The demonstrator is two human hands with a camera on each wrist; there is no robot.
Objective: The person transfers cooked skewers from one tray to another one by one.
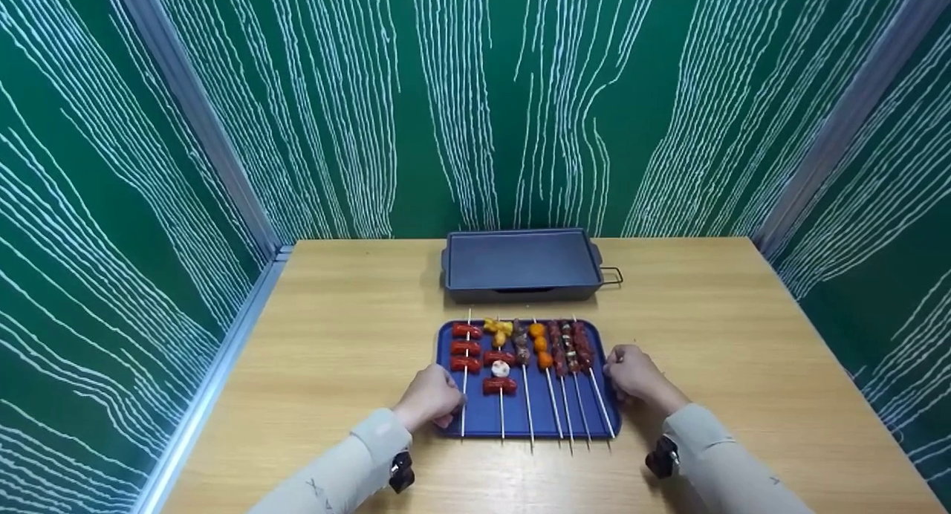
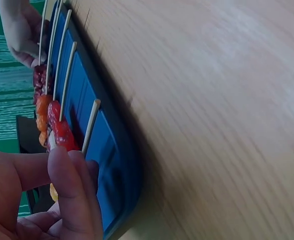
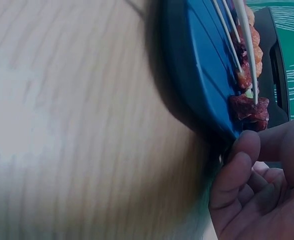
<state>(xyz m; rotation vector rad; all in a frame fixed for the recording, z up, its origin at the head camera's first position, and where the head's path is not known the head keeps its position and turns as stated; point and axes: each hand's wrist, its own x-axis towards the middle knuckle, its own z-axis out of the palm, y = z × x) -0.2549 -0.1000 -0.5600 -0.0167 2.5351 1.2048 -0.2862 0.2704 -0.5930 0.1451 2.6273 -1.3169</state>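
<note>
A blue tray (image 1: 483, 423) lies on the table with several food skewers laid side by side. My left hand (image 1: 431, 397) reaches over the tray's left edge. Its thumb and fingertips pinch the leftmost skewer (image 1: 466, 348), which bears red glossy pieces; in the left wrist view the stick (image 2: 90, 125) runs in behind the fingertips. At the opposite edge, my right hand (image 1: 635, 373) grips the tray's rim between thumb and curled fingers, close to the dark red meat skewer (image 1: 582, 337). Where the right fingers meet the rim is partly hidden.
Behind the tray stands a dark rectangular grill pan (image 1: 520, 258) with a wire handle (image 1: 611, 275) at its right. Orange-ball (image 1: 540, 339) and mixed-piece skewers (image 1: 500, 368) lie mid-tray, stick ends past the front rim. Green patterned panels (image 1: 461, 105) enclose the wooden table (image 1: 334, 313).
</note>
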